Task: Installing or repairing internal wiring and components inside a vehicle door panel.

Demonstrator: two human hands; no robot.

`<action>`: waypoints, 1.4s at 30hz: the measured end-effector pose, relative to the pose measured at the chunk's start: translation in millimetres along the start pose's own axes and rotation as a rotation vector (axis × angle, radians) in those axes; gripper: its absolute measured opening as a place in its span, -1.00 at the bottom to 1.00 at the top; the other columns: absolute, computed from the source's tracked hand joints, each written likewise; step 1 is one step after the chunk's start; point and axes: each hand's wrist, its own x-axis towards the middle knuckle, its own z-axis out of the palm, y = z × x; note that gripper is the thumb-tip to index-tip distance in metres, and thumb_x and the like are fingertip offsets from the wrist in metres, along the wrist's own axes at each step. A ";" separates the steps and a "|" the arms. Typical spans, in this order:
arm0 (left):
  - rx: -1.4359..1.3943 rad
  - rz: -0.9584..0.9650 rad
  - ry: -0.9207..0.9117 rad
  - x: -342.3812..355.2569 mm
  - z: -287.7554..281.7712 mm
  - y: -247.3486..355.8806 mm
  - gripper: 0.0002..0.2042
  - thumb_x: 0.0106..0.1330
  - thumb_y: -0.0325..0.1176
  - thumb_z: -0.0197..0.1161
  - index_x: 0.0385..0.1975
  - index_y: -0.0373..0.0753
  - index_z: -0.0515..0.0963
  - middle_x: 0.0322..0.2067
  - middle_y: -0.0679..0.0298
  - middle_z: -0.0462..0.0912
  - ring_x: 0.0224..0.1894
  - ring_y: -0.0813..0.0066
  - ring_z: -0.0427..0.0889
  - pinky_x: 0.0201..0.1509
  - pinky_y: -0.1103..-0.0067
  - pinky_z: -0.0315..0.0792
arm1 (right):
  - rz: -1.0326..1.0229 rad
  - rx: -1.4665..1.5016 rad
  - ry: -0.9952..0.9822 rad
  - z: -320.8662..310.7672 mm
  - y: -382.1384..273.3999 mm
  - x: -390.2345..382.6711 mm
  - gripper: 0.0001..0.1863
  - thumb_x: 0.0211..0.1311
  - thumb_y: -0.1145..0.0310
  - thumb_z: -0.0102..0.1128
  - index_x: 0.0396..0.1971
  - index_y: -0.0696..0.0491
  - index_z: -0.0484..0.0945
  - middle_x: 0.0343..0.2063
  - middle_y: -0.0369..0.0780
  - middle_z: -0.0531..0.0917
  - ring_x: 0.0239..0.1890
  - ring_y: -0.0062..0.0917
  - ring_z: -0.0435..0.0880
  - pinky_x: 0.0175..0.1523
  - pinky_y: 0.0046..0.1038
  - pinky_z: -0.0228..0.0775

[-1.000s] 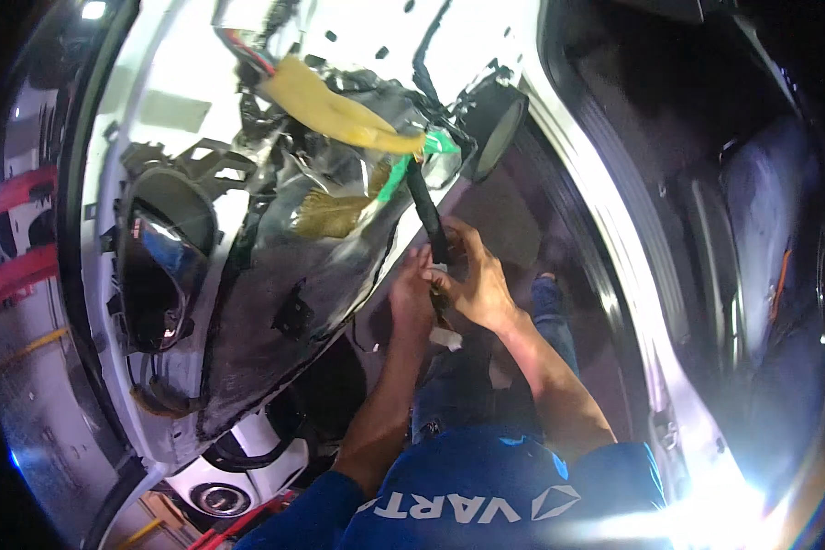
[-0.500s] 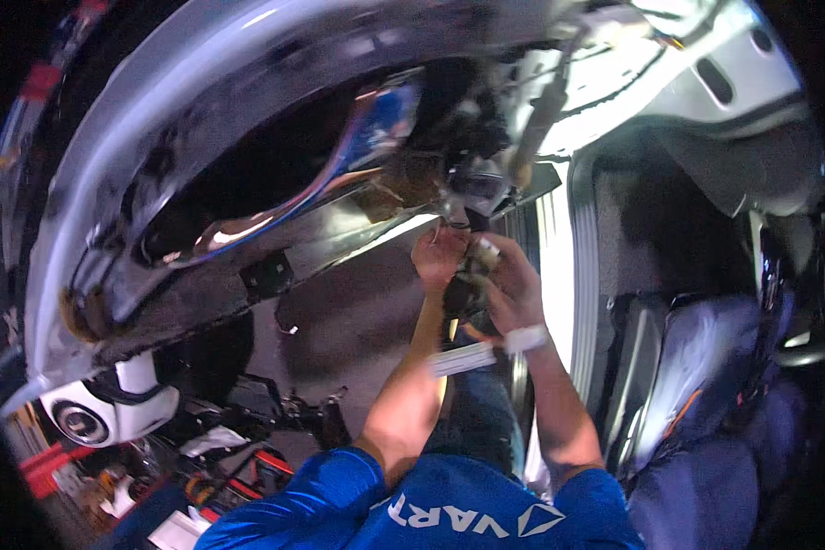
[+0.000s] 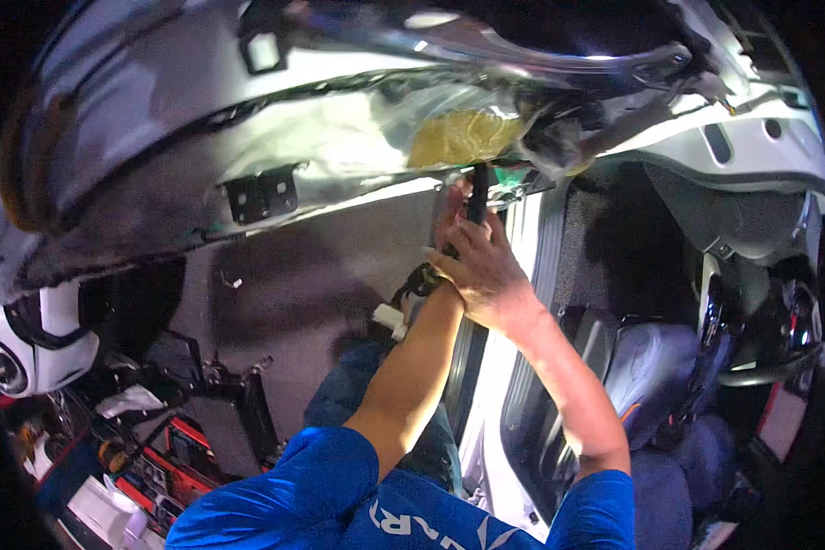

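Observation:
A car door's bare inner side (image 3: 339, 124) stretches across the top, with a yellow patch (image 3: 463, 137) on it. Below that patch my hands meet at the door's lower edge. My right hand (image 3: 490, 270) has its fingers curled round the lower end of a black tube-like piece (image 3: 478, 192) that points up at the door. Beside the tube, my left hand (image 3: 453, 203) is closed and mostly hidden behind the right one; what it grips is unclear. Black wiring (image 3: 420, 280) with a white connector (image 3: 390, 321) hangs next to my left forearm.
A brightly lit door sill (image 3: 500, 367) runs down to the right of my arms, with a dark car seat (image 3: 651, 376) beyond. At the left are a white rounded device (image 3: 37, 344) and a red-edged tool case (image 3: 160, 463). A dark bracket (image 3: 261, 195) sits on the door.
My view has shifted, and the door now lies flatter across the top. Both hands have moved up to its lower edge. The white connector now hangs left of my forearm.

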 end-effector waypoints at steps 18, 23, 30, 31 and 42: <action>-0.259 -0.017 -0.078 -8.1 18.9 -18.8 -0.65 0.15 -0.11 0.24 -0.15 -0.16 0.45 -0.32 0.26 0.60 -0.21 0.38 0.58 -0.22 0.41 0.47 | 0.319 0.329 0.449 -71.3 5.3 -14.2 -0.68 -0.14 0.47 0.35 -0.31 0.13 0.50 -0.38 -0.15 0.57 -0.32 -0.38 0.63 -0.24 -0.47 0.47; -0.253 0.058 0.074 -6.8 24.7 -23.4 -0.70 0.16 -0.17 0.25 -0.18 -0.16 0.47 -0.28 0.27 0.63 -0.21 0.38 0.60 -0.16 0.44 0.48 | 0.691 0.693 0.398 -69.7 27.2 0.5 -0.80 0.15 0.49 0.16 -0.21 0.20 0.51 -0.29 -0.23 0.61 -0.33 -0.57 0.60 -0.22 -0.49 0.53; -0.295 0.066 -0.193 -11.3 5.9 -31.8 -0.64 0.15 -0.21 0.26 -0.08 -0.19 0.43 -0.15 0.25 0.59 -0.13 0.37 0.57 0.01 0.40 0.44 | 0.442 1.066 0.626 -31.8 38.2 15.2 -0.66 0.15 0.40 0.20 -0.09 0.16 0.41 -0.32 -0.23 0.57 -0.41 -0.52 0.62 -0.28 -0.44 0.59; -0.285 0.044 -0.300 -11.7 3.1 -31.3 -0.64 0.14 -0.22 0.27 -0.07 -0.14 0.43 -0.15 0.28 0.58 -0.12 0.40 0.56 0.01 0.39 0.44 | 0.439 1.061 0.554 -28.2 35.6 14.0 -0.68 0.10 0.41 0.25 -0.14 0.16 0.45 -0.32 -0.26 0.57 -0.35 -0.61 0.57 -0.20 -0.53 0.48; -0.119 0.240 -0.119 -12.6 -7.6 -47.5 -0.57 0.11 -0.52 0.24 0.01 -0.13 0.35 -0.10 0.36 0.50 -0.05 0.50 0.47 -0.01 0.51 0.37 | 0.464 0.690 0.383 -37.4 45.2 36.2 -0.86 0.02 0.47 0.30 -0.41 0.14 0.55 -0.47 -0.32 0.60 -0.46 -0.63 0.53 -0.32 -0.55 0.37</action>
